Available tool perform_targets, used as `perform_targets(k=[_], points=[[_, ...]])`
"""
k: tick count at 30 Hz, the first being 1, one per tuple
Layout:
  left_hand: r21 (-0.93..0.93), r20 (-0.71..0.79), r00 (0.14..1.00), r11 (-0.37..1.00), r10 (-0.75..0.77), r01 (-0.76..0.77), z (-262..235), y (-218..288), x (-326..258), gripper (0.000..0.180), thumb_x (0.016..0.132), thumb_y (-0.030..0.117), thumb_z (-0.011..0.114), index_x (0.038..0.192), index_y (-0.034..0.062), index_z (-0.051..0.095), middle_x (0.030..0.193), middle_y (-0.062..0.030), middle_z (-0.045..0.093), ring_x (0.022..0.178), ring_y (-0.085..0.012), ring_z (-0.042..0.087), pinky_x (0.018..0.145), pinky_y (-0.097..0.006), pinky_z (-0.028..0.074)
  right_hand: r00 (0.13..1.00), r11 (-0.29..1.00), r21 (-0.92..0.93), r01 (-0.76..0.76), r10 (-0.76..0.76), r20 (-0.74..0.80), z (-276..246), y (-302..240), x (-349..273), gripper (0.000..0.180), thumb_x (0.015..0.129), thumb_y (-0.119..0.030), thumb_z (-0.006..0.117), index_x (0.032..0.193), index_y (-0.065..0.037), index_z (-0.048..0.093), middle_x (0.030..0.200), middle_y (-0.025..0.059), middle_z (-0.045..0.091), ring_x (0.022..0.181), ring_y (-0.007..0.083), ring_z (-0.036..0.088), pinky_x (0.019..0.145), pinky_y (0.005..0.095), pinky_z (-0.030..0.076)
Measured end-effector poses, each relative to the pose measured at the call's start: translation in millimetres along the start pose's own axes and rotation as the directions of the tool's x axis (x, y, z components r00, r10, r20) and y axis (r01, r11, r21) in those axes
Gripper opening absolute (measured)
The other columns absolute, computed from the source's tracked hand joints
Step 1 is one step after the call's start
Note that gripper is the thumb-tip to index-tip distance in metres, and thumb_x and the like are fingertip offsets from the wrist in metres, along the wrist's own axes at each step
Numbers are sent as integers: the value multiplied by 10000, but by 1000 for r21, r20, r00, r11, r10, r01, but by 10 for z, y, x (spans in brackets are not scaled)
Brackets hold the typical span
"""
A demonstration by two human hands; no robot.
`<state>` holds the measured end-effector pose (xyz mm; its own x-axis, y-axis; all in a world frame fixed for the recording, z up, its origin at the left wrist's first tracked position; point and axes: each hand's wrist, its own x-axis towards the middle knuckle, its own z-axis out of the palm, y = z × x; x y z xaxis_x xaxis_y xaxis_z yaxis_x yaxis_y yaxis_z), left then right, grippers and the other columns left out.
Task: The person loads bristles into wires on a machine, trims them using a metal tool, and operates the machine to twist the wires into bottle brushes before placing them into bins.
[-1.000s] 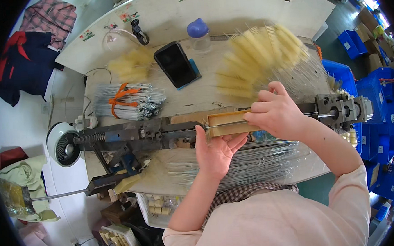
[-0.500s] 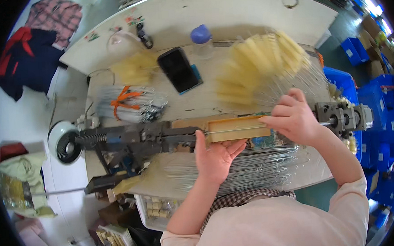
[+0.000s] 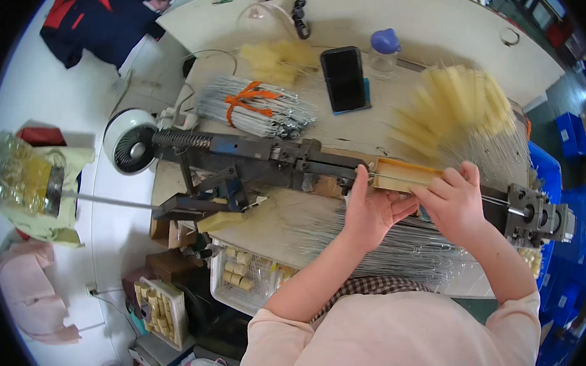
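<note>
My right hand is pinched closed on a thin metal wire, which runs along a shallow yellow tray. My left hand is at the tray's left end, thumb raised by the jaw of a long dark metal machine. Its other fingers stretch out along the tray's near side, apart from the thumb. Many loose straight wires lie on the table just in front of the machine, partly under my forearms.
Behind the machine lie a wire bundle tied with orange strip, a phone, a purple-lidded bottle and fanned pale-yellow brushes with wire stems. A metal block closes the machine's right end. A white basket holds yellowish rolls below.
The view has turned, so the bench appears tilted and shifted right. My right hand has moved closer to my left hand along the tray. The left hand keeps its place by the jaw.
</note>
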<state>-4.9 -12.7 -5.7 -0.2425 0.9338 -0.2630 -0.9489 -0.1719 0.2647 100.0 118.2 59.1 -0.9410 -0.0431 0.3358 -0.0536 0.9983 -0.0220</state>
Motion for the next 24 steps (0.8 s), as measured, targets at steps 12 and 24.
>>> perform_targets(k=[12,24], points=[[86,-34,999,996,-32,35,-1,-6,37,834,814,701,208,1324,49,309,1260,-139,464,1146,-258,472,1015,-405,264,993,986,169,-4,-16,119,-37,468,95,134,688,-149,639,811,-151,584,684,-36,478,759,165,464,827,388,311],[38,-131,991,999,-29,34,37,-10,6,834,811,685,274,1306,16,328,1238,-185,471,1125,-313,487,997,-432,288,995,974,206,-94,85,50,-149,558,-118,203,647,-139,654,843,-159,603,691,-36,488,736,178,464,813,388,313]])
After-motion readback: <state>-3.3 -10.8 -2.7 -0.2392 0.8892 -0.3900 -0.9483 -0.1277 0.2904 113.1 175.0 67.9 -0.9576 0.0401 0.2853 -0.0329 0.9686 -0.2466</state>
